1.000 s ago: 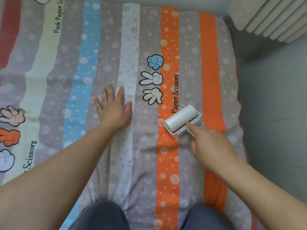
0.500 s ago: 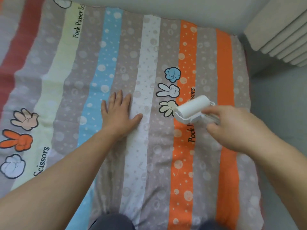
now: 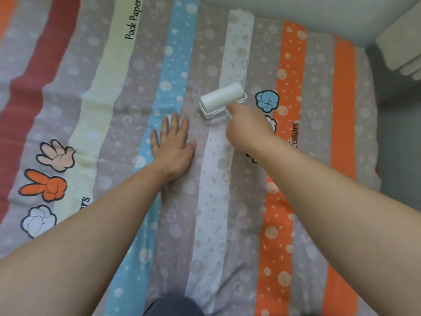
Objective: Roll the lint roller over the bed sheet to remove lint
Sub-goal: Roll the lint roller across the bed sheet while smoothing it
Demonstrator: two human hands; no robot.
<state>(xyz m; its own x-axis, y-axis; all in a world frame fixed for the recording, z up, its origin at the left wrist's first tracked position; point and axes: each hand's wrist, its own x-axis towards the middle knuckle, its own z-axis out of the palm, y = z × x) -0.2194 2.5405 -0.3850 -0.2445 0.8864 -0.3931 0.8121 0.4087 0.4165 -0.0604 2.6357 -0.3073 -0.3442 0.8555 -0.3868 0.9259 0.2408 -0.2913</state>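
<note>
Just above the picture's centre, the lint roller [image 3: 222, 99] is resting on the striped bed sheet [image 3: 205, 224]. The right hand [image 3: 248, 128] is gripping its handle, forefinger stretched forward. The left hand [image 3: 173, 144], lower left of it, is pressing flat, fingers straight.

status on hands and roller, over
Left hand flat, pressing the bed sheet. Right hand grips the lint roller, drum down on the white stripe. Nothing in its path.
</note>
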